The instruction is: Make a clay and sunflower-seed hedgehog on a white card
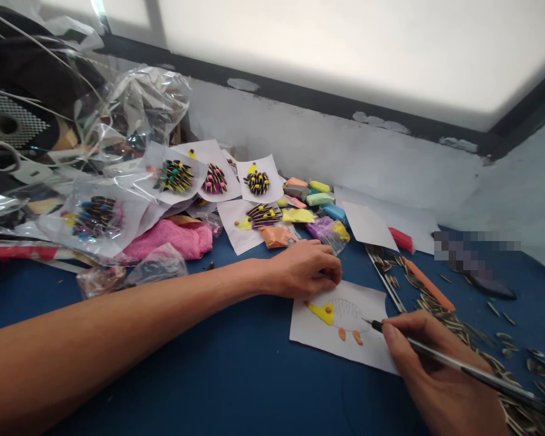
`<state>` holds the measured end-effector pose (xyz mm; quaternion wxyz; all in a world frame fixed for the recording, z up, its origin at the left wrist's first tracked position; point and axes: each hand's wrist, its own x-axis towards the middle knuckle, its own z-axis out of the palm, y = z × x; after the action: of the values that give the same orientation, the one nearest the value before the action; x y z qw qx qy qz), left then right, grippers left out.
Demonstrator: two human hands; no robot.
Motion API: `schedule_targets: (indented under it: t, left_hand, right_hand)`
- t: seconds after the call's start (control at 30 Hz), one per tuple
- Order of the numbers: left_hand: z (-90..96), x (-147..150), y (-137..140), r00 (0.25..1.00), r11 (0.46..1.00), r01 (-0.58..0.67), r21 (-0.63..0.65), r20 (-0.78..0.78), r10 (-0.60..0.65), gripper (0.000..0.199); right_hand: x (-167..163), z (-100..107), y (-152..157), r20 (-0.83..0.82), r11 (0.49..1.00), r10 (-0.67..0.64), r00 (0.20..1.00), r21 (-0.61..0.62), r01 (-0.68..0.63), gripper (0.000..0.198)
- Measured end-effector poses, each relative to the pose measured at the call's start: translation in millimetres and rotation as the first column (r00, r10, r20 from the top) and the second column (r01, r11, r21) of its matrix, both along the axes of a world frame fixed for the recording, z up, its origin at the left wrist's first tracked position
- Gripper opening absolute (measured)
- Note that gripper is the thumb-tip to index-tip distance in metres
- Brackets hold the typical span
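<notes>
A white sheet of paper (pixel 309 332) lies on the blue table, bearing a hedgehog drawing. Its snout is a yellow clay piece (pixel 320 312), and two orange clay feet (pixel 342 333) sit below the outlined, hatched body. My right hand (pixel 440 369) grips a clear-barrelled pen (pixel 454 361), its dark tip at the body outline's right side. Over the sheet's upper left edge rests my left hand (pixel 306 266), fingers curled inward; whatever they might hold is hidden. Just beyond it are an orange clay packet (pixel 277 237) and a purple clay packet (pixel 323 230).
Sunflower seeds (pixel 463 330) are strewn at right, with an orange stick (pixel 429 284) among them. Several finished hedgehog cards (pixel 257 181) lie back left, near a pink cloth (pixel 172 237) and clear plastic bags (pixel 140 103). Blank paper (pixel 370 224) lies by the wall. A dark, partly pixelated object (pixel 485 281) is at far right.
</notes>
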<state>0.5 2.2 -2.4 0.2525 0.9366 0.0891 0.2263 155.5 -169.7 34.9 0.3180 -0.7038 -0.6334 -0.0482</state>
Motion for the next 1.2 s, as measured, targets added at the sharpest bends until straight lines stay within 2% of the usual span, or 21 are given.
schedule_targets:
  t: [0.13, 0.3, 0.47, 0.67, 1.2]
  left_hand:
    - [2.1, 0, -1, 1.0, 1.0, -0.004, -0.002, -0.008, 0.004, 0.006]
    - [4.7, -1, -2, 0.999, 1.0, -0.011, -0.008, -0.038, 0.011, 0.006]
    - [4.4, -1, -1, 1.0, 1.0, -0.002, -0.002, -0.03, 0.002, 0.006]
    - [3.1, 0, -2, 0.999, 1.0, -0.014, 0.005, -0.028, 0.014, 0.007]
    - [-0.4, 0, 0, 1.0, 1.0, 0.008, 0.008, 0.0, -0.008, 0.007]
  right_hand:
    - [1, 1, -2, -0.001, 0.999, -0.042, 0.999, 0.023, 0.042, 0.023]
    - [11, -5, -10, 0.024, 0.996, -0.059, 0.998, -0.07, 0.061, 0.024]
    - [7, -2, -8, -0.041, 0.988, -0.082, 0.996, -0.138, 0.076, 0.026]
    - [1, -2, -3, -0.106, 0.991, -0.078, 0.991, -0.119, 0.065, 0.024]
    - [5, -5, -6, -0.075, 0.987, -0.074, 0.994, -0.147, 0.062, 0.025]
